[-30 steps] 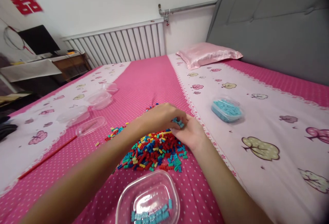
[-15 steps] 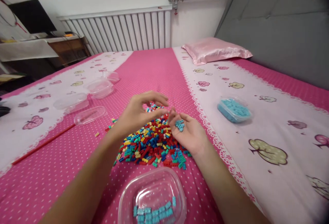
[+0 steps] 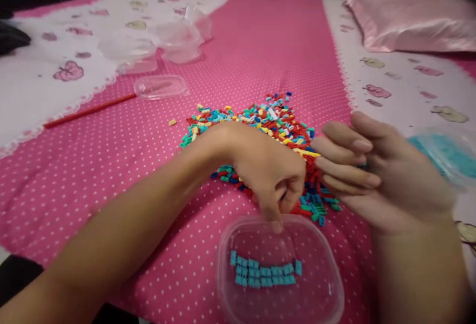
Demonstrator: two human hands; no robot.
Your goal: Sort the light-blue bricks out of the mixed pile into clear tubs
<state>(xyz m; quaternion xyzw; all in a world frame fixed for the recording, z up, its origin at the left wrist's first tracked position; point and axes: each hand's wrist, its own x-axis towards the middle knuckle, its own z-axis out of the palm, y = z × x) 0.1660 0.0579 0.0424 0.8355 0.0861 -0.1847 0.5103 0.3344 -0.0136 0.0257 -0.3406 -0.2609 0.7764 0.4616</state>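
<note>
My left hand is bent down over the far rim of a clear plastic container, its thumb over the rim and its fingers curled close behind it. Rows of small light-blue building bricks lie on the container's floor. To the right, my right hand is palm up with the fingers folded over. A bit of blue shows between them, from the light-blue bricks in the palm; most of these are hidden. Behind and between the hands spreads a pile of mixed coloured bricks.
A lidded tub of light-blue bricks stands at the right, partly behind my right hand. Clear empty containers and a clear scoop with a red handle lie at the left. A pink pillow is at the back right.
My view has tipped down. My left hand has come from above the pile to the container's rim and closed. The right hand's fingers have folded over the bricks in its palm.
</note>
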